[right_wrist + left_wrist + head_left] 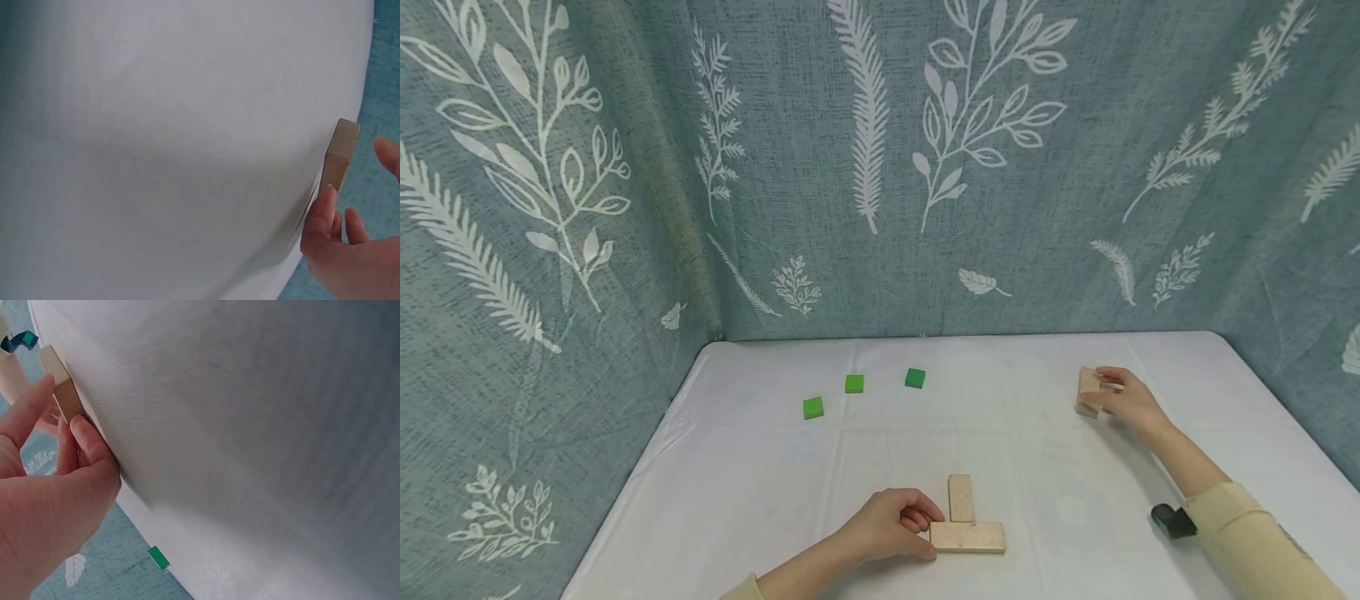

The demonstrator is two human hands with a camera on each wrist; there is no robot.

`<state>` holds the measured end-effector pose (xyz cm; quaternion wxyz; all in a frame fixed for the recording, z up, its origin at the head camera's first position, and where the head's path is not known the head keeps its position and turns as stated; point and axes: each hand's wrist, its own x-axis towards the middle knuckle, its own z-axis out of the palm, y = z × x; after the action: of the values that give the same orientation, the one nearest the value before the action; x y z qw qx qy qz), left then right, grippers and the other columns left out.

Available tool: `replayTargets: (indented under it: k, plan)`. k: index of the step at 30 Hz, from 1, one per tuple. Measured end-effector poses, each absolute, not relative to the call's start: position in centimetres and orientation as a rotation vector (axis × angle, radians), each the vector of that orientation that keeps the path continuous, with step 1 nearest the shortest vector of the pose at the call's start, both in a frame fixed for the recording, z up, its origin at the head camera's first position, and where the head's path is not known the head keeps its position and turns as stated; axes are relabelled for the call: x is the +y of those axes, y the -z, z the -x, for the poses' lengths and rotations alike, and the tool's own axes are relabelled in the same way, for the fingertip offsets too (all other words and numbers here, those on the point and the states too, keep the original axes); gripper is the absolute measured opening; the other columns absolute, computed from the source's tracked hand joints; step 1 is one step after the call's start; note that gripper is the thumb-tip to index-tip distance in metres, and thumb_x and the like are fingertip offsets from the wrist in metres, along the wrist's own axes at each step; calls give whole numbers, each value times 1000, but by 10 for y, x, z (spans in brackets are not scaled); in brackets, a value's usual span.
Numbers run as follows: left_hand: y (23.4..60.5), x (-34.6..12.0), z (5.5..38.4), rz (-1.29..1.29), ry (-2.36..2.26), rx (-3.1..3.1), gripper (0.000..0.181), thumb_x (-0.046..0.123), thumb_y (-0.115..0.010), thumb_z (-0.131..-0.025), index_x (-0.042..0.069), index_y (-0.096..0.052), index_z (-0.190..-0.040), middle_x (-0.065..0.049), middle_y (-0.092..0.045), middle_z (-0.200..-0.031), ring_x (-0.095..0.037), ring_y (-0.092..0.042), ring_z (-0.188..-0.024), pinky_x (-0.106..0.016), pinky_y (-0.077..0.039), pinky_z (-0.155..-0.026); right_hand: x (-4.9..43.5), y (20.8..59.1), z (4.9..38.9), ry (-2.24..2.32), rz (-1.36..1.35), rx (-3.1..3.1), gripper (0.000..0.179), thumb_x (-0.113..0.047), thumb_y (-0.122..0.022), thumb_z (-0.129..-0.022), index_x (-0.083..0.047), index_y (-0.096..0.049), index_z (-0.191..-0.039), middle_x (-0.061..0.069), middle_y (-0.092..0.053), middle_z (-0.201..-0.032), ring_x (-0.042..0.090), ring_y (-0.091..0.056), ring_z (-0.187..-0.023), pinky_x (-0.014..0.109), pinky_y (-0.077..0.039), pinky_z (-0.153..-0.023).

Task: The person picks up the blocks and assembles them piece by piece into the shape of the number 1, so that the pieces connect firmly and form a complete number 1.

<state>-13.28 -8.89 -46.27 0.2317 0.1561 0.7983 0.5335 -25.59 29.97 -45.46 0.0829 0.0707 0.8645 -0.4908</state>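
My left hand [895,525] pinches the left end of a pale wooden block [970,538] lying crosswise on the table. In the left wrist view, the thumb and fingers are at the end of that block [70,397]. Another wooden block [960,497] lies lengthwise behind it, its near end right at the first block's far edge. At the far right, my right hand [1131,404] is beside a wooden block [1088,387]. The right wrist view shows one fingertip [328,197] touching this block, while another digit stands apart from it.
Toward the back lie three small green squares: one at left [813,407], one farther back [854,383] and a darker one [915,378]. A white cloth [737,500] covers the table. Patterned teal curtains [880,275] hang behind and at both sides. A black device [1172,521] is at my right wrist.
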Motion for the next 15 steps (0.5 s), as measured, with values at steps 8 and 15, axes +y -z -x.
replayTargets:
  k: [8, 15]
  plan:
    - [464, -89, 133, -428, -1470, 2196, 33, -6, -82, -67, 6, -69, -95, 1, -56, -79, -10, -49, -73, -18, -42, -64, 303, 454, 261, 1356, -184, 2604, 83, -26, -64, -93, 13, -14, -147, 38, -19, -147, 52, -25, -133, 58, -32, -104]
    - [465, -90, 134, -435, -1474, 2190, 33, -6, -82, -67, 6, -69, -95, 1, -56, -79, -10, -50, -73, -18, -42, -64, 306, 453, 264, 1285, -139, 2592, 90, -26, -66, -92, 16, -8, -147, 40, -16, -147, 54, -22, -134, 59, -30, -105]
